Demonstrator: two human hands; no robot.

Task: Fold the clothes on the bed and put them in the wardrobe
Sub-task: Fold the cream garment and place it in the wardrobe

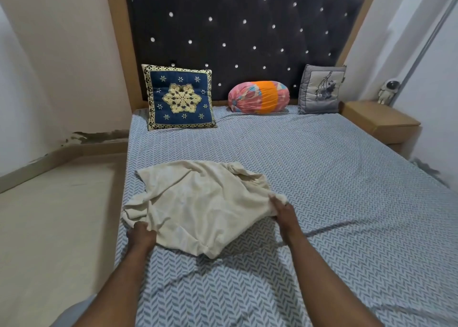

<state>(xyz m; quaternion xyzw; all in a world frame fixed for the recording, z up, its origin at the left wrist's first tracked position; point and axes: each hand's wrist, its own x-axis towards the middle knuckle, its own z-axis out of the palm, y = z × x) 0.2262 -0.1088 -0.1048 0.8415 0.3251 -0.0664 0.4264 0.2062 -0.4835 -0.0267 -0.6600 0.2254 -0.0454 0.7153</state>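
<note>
A cream garment (198, 203) lies crumpled on the left half of the bed (322, 178), near its left edge. My left hand (140, 235) grips the garment's near left edge. My right hand (282, 210) holds its right edge, with cloth bunched at the fingertips. The near part of the garment is lifted a little off the blue-and-white patterned sheet and casts a shadow. No wardrobe is in view.
At the headboard stand a blue embroidered cushion (179, 97), a pink and orange bolster (259, 97) and a grey cushion (321, 90). A wooden bedside table (381, 121) with a small astronaut figure (386, 91) is at the right. Beige floor (57, 215) runs along the left.
</note>
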